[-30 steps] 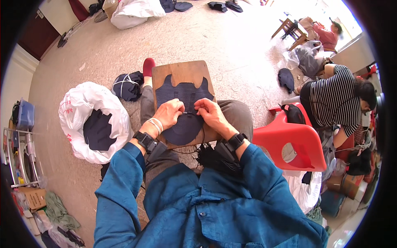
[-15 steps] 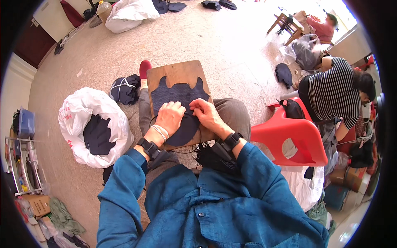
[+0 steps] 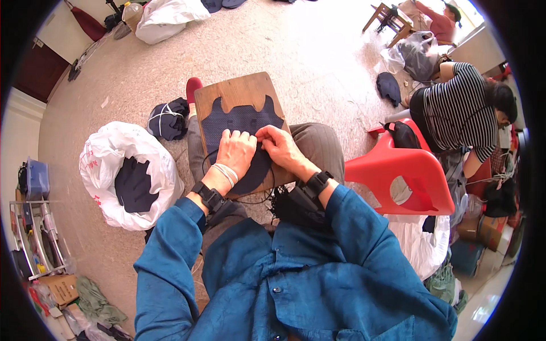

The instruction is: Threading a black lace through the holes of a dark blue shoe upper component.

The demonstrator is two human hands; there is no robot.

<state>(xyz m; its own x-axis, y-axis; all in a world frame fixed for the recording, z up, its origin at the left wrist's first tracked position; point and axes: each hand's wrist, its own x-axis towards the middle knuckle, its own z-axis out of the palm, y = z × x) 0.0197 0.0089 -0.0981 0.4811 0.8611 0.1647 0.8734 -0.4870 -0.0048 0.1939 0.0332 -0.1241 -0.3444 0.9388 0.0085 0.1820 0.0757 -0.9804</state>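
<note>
A wooden board (image 3: pixel 227 92) lies across my lap. On it is a dark blue mesh fabric piece (image 3: pixel 242 116) with two pointed ends at the far side and a rounded near end, partly under my hands. My left hand (image 3: pixel 236 152) presses on its middle, fingers bent and close together, gripping the fabric. Beside it, my right hand (image 3: pixel 280 149) pinches with thumb and forefinger at the fabric's centre; whatever is in the pinch is too small to name. A thin black cord (image 3: pixel 206 161) curves out beside my left hand and also loops near the board's close edge.
To the left stands a white plastic bag (image 3: pixel 96 165) holding dark cut pieces (image 3: pixel 135 184). Behind it is a tied dark bundle (image 3: pixel 168 119). A red plastic chair (image 3: pixel 369 173) is at my right, with a person in a striped shirt (image 3: pixel 455 113) bending beyond it.
My right hand has moved slightly up and left, closer to my left hand, its thumb and forefinger now pinched. The whole view has shifted a little; the board appears slightly higher.
</note>
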